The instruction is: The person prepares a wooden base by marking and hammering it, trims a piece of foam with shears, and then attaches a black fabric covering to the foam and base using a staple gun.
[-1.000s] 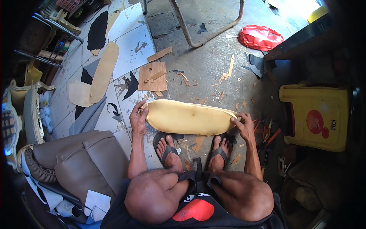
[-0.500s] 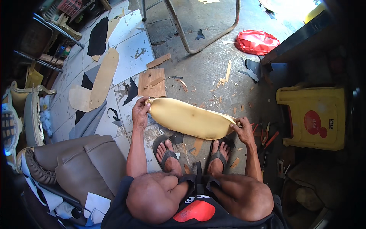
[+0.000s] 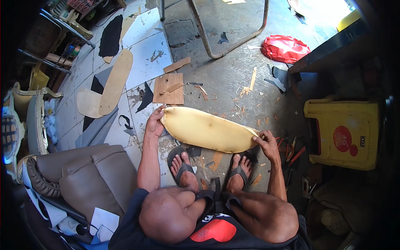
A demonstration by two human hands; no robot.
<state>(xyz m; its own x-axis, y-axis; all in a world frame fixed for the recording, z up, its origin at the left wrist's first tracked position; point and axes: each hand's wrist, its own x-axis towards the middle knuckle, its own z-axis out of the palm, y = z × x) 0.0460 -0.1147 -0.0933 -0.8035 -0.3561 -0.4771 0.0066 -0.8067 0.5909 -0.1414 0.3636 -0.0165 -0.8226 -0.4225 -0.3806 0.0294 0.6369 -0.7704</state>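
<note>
A long, rounded, pale yellow padded panel (image 3: 206,129) is held out above my feet, its left end a little farther from me than its right. My left hand (image 3: 156,121) grips that left end, while the fingers of my right hand (image 3: 266,142) are closed on the right end, thumb on the upper face. My sandalled feet rest on the floor just below it. Beyond the panel lies a square wooden board (image 3: 161,95) among wood scraps.
A brown cushion (image 3: 96,175) sits at left. A yellow plastic stool (image 3: 329,154), pliers and other tools (image 3: 291,155) lie at right. Ahead are a metal frame (image 3: 216,56) and a red bundle (image 3: 283,46); beige cut shapes (image 3: 114,83) lie on the tiles (image 3: 141,50).
Over the last second the panel has tilted, its left end moving away from me and its right end slightly toward me. Both hands have kept hold of it.
</note>
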